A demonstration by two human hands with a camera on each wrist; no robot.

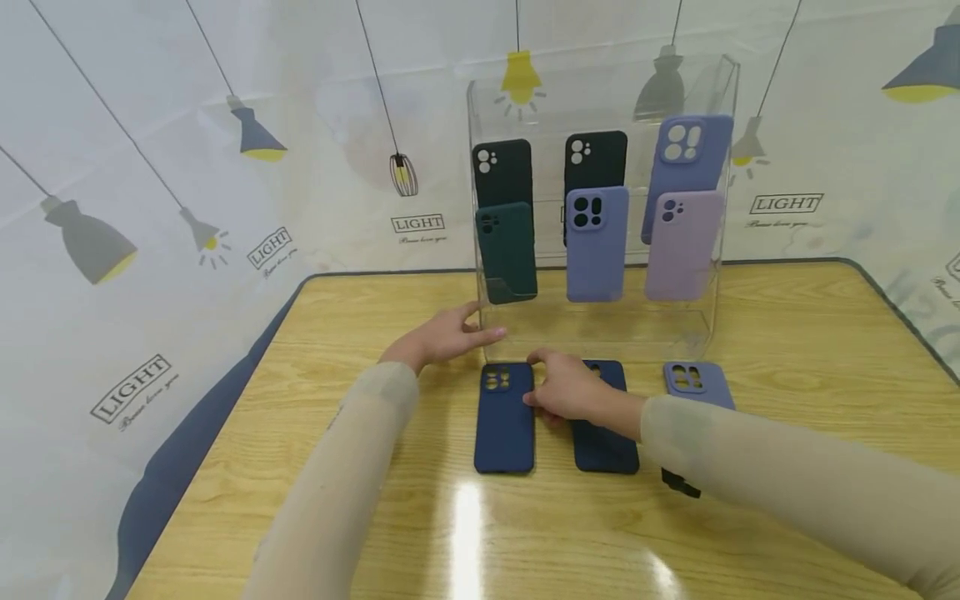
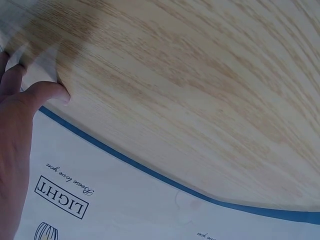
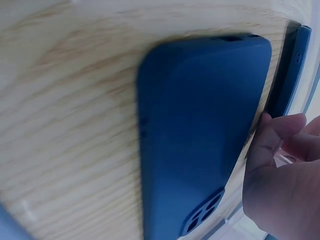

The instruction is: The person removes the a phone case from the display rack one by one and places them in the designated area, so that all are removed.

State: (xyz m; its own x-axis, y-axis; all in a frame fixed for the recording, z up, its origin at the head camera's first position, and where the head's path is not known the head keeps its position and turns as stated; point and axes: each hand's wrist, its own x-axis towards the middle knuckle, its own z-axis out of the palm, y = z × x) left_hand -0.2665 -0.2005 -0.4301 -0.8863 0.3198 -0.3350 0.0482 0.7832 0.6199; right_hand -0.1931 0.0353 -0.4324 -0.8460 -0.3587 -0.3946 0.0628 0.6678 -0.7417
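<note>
A navy phone case (image 1: 504, 421) lies flat on the wooden table (image 1: 810, 350), camera holes toward the back. My right hand (image 1: 542, 382) rests beside it, thumb against its right edge and fingers curled, partly covering a second navy case (image 1: 606, 446). In the right wrist view the thumb (image 3: 272, 134) touches the navy case (image 3: 195, 135) along its side. My left hand (image 1: 480, 330) reaches forward and touches the front left corner of the clear acrylic display stand (image 1: 600, 329). The left wrist view shows my left hand (image 2: 22, 100) with the thumb pressed against the clear base.
A lavender-blue case (image 1: 696, 382) lies on the table to the right, my right sleeve crossing it. The stand holds several cases in black, dark green, blue and lilac. A printed backdrop wall (image 1: 150, 208) stands behind and to the left of the table.
</note>
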